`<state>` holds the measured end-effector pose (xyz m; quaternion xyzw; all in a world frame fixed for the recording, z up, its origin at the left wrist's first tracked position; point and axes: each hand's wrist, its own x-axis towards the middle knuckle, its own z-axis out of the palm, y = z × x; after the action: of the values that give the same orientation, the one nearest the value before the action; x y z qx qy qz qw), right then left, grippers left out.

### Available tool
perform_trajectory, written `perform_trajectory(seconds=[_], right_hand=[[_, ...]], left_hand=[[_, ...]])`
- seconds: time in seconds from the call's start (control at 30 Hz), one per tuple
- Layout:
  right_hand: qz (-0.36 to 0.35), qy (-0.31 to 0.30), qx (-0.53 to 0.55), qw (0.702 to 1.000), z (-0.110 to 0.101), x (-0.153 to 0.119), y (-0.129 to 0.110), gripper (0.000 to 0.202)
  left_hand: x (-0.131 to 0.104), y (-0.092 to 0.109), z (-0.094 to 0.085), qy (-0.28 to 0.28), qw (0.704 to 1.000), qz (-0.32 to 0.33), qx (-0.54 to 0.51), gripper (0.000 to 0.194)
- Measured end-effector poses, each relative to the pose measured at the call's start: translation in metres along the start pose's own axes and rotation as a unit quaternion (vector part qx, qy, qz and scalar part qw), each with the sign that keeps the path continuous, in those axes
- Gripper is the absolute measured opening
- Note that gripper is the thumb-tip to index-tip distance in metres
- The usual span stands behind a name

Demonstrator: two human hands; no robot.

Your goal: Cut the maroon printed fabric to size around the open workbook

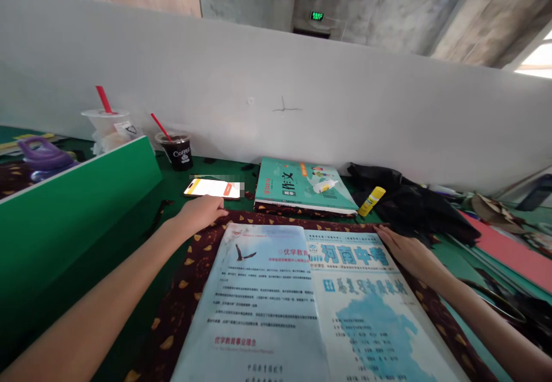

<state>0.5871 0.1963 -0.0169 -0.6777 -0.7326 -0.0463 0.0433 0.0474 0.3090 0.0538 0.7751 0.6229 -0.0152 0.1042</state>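
My left hand is closed at the far left corner of a dark brown cloth patterned with yellow leaves. At the far right corner, my right hand pinches the same cloth, its fingertips close to the book's corner. Spread flat on the cloth between my arms is an open book, its pages facing up and its lower part out of view. Just beyond my left hand lies a phone with a lit screen. A yellow glue stick rests beyond my right hand.
A green book with a small white dispenser on it lies by the white partition. A coffee cup, a clear cup and a green panel stand left. Black fabric and a red folder lie right.
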Motion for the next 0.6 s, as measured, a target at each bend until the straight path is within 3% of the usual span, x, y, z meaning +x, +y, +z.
perform_trajectory(seconds=[0.2,0.4,0.6], right_hand=[[-0.005,0.025,0.016,1.000,0.013,0.001,0.001,0.060],[-0.054,0.058,0.034,0.996,0.025,0.007,0.009,0.055],[-0.045,0.100,0.052,0.993,0.004,0.002,0.009,0.054]], left_hand=[[0.001,-0.006,-0.001,-0.020,0.999,-0.038,0.022,0.026],[-0.011,0.007,-0.002,0.007,0.997,-0.065,0.043,0.028],[-0.043,0.019,-0.003,0.092,0.993,-0.045,0.062,0.038]])
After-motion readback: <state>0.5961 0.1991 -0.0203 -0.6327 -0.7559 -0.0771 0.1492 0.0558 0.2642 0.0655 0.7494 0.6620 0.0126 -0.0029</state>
